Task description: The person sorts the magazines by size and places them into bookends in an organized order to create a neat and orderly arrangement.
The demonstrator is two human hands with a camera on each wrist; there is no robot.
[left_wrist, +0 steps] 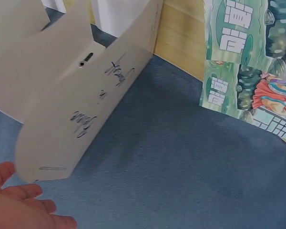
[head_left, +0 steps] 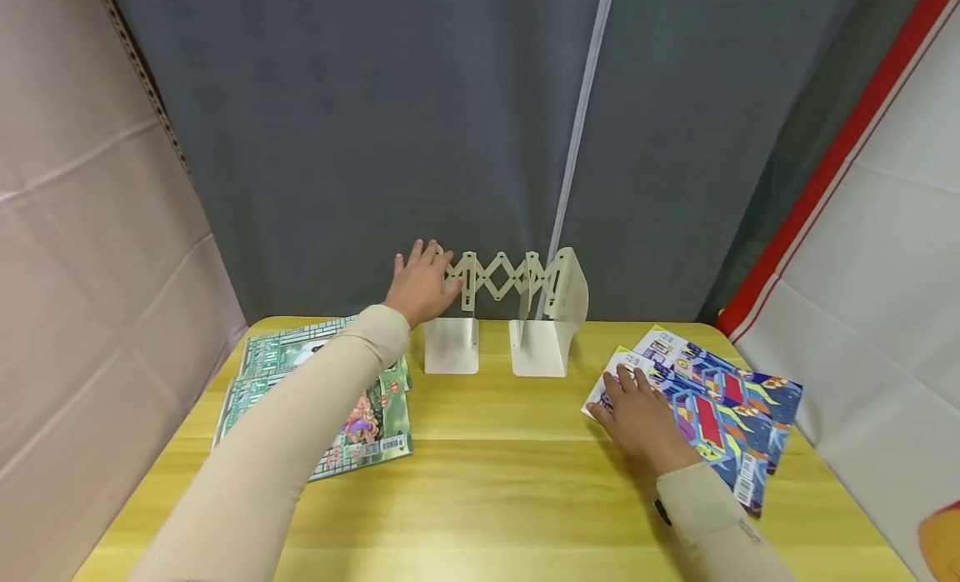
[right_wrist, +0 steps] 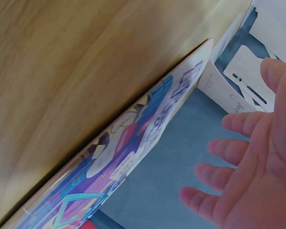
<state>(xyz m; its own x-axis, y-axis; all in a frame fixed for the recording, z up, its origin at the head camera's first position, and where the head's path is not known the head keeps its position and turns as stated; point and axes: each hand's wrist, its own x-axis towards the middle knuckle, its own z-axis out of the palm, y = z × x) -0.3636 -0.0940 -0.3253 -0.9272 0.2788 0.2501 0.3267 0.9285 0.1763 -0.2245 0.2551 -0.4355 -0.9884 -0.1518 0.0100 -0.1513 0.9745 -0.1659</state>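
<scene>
A cream metal expandable bookend (head_left: 573,290) with a zigzag lattice stands at the back of the table. My left hand (head_left: 420,286) is at the top of its left end, fingers spread. In the left wrist view the fingertips (left_wrist: 24,191) lie right by the tip of the end panel (left_wrist: 52,138), which bears dark script. Over the near left edge of two overlapping purple-blue booklets (head_left: 712,432) is my right hand (head_left: 641,415). Its fingers are apart and extended in the right wrist view, with the booklet cover (right_wrist: 133,143) beside them.
Overlapping green illustrated booklets (head_left: 386,407) lie at the table's left, partly behind my left sleeve (head_left: 300,432). A dark grey curtain (head_left: 375,132) hangs behind the wooden table (head_left: 487,499). Pale cloth walls (head_left: 97,232) flank both sides, the right one edged in red.
</scene>
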